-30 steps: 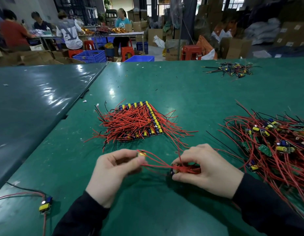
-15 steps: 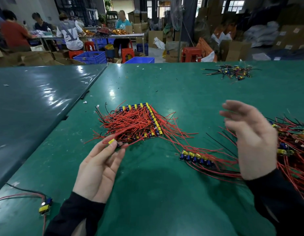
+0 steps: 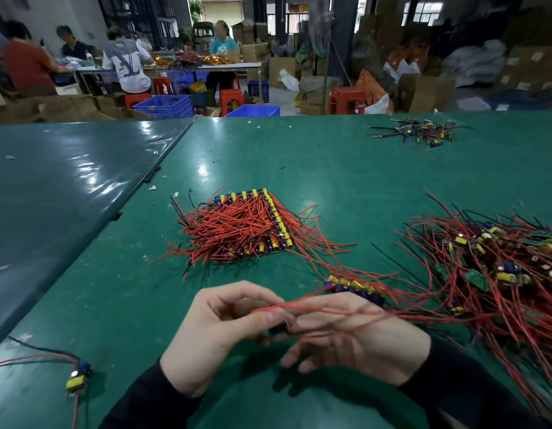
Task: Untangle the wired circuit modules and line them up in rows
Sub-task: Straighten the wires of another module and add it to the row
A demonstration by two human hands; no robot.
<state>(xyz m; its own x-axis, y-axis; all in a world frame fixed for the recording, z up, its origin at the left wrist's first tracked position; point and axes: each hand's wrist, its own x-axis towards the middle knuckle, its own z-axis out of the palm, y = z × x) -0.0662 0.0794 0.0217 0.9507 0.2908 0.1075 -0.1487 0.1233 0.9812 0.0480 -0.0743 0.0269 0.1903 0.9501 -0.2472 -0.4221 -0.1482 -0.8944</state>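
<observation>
1. Both hands have come together at the near edge of the green table (image 3: 346,181) since half a second ago, when the left hand (image 3: 219,332) lay by the arranged block and the right hand (image 3: 355,339) hung open above the tangle.
2. Now the left hand pinches a small dark module (image 3: 278,328) between thumb and curled fingers.
3. Red wires (image 3: 330,308) run from that module across the right hand, whose fingers are loosely extended and touch the module's side; whether they actually hold it, I cannot tell.
4. Just behind the hands lies a short row of modules (image 3: 352,286) with yellow and blue parts, its wires trailing right.
5. Farther back sits the arranged block of modules (image 3: 253,227), yellow parts lined along its far and right edges, red leads fanned to the left.
6. At the right is the tangled pile (image 3: 491,264) of red-wired modules.
7. 1 stray module (image 3: 78,379) lies near the left edge, well apart.
8. Another small heap (image 3: 417,133) rests at the far right of the table.
</observation>
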